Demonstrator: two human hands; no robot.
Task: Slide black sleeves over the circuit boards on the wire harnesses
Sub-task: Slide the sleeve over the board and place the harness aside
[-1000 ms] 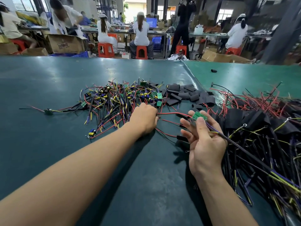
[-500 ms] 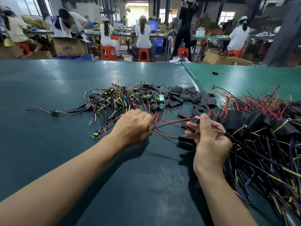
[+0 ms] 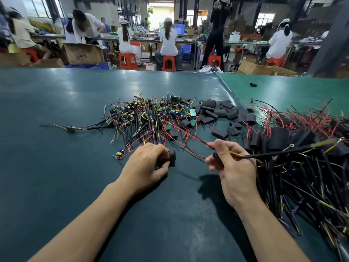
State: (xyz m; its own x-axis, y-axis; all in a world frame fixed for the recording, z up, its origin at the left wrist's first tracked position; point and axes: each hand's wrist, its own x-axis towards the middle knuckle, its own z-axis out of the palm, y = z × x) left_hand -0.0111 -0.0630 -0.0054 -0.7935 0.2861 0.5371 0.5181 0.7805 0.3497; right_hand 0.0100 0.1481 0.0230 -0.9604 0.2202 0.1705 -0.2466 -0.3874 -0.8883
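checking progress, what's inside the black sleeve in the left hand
The black sleeve in the left hand faces away; fingers cover most of it, so its inside is hidden. No wire visibly enters it.

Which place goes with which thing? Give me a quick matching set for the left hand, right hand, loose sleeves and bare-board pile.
Things:
1. left hand
2. right hand
3. loose sleeves
4. bare-board pile

Places or states:
A. heaped at table centre, left of the loose sleeves
B. grips a black sleeve
C. scattered beside the table seam
D. pinches a harness

Pairs: 1-B, 2-D, 3-C, 4-A
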